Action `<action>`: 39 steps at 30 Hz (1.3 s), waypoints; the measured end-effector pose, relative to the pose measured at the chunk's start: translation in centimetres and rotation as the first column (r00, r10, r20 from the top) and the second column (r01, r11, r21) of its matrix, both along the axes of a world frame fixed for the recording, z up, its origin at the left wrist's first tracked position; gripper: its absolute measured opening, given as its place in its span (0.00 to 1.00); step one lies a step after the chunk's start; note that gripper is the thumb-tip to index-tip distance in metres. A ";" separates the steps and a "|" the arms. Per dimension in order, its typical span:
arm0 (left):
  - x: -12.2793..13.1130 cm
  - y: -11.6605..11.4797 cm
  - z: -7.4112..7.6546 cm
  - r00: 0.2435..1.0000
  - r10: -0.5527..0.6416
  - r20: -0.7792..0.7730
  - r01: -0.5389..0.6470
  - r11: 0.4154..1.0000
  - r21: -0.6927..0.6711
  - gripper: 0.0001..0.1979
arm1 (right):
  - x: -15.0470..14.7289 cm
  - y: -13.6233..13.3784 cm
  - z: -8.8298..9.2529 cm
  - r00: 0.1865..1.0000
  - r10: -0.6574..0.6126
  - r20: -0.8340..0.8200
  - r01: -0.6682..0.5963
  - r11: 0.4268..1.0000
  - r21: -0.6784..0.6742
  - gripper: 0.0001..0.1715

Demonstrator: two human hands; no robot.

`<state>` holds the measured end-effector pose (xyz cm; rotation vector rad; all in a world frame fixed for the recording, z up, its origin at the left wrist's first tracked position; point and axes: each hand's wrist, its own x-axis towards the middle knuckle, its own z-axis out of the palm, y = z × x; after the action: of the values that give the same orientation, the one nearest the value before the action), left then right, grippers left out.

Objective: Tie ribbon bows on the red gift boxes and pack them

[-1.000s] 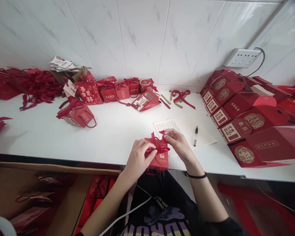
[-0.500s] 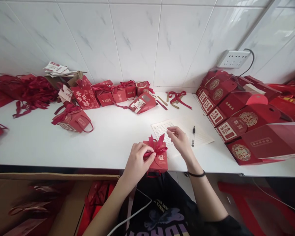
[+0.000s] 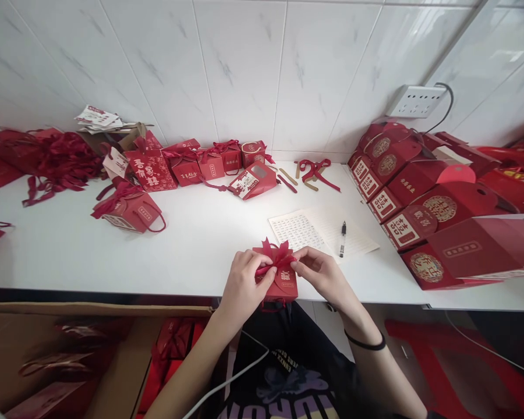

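Observation:
A small red gift box (image 3: 283,288) with gold characters sits at the table's front edge, right before me. On top of it is a red ribbon bow (image 3: 280,256) with its cut ends standing up. My left hand (image 3: 248,279) pinches the left loop of the bow between thumb and fingertips. On the other side, my right hand (image 3: 321,272) has thumb and forefinger closed on the bow's right loop. A cord handle shows below the box's front. The knot is partly covered by my fingers.
Behind the box lie a notebook (image 3: 299,230) with handwriting and a pen (image 3: 343,238). Finished-looking boxes (image 3: 187,169) line the wall, with a ribbon heap (image 3: 70,163) at left. Large red boxes (image 3: 441,233) fill the right. An open carton (image 3: 100,361) stands below the table.
My right hand has come down and left from above the notebook and taken hold of the bow's right loop. My left hand keeps its pinch on the left side.

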<state>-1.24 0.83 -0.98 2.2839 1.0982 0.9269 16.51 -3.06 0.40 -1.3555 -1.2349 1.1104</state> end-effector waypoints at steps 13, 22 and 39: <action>0.1 0.5 0.1 0.990 -0.104 -0.094 0.112 0.991 0.073 0.10 | -0.3 -0.9 0.1 0.978 0.026 0.207 -0.036 0.998 0.046 0.10; 0.3 0.5 -0.1 0.997 -0.067 -0.042 0.070 0.995 0.067 0.09 | 0.0 -1.4 0.5 0.888 -0.084 0.453 0.011 0.987 0.161 0.05; 0.4 0.7 0.2 0.986 -0.070 -0.152 0.086 0.992 0.095 0.14 | -3.0 -2.2 -0.4 0.430 -0.413 0.803 0.048 0.899 0.436 0.10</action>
<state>-0.88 1.54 -0.78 2.4946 1.0342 0.8101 13.54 -5.28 0.02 -1.8065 -1.7763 -0.1760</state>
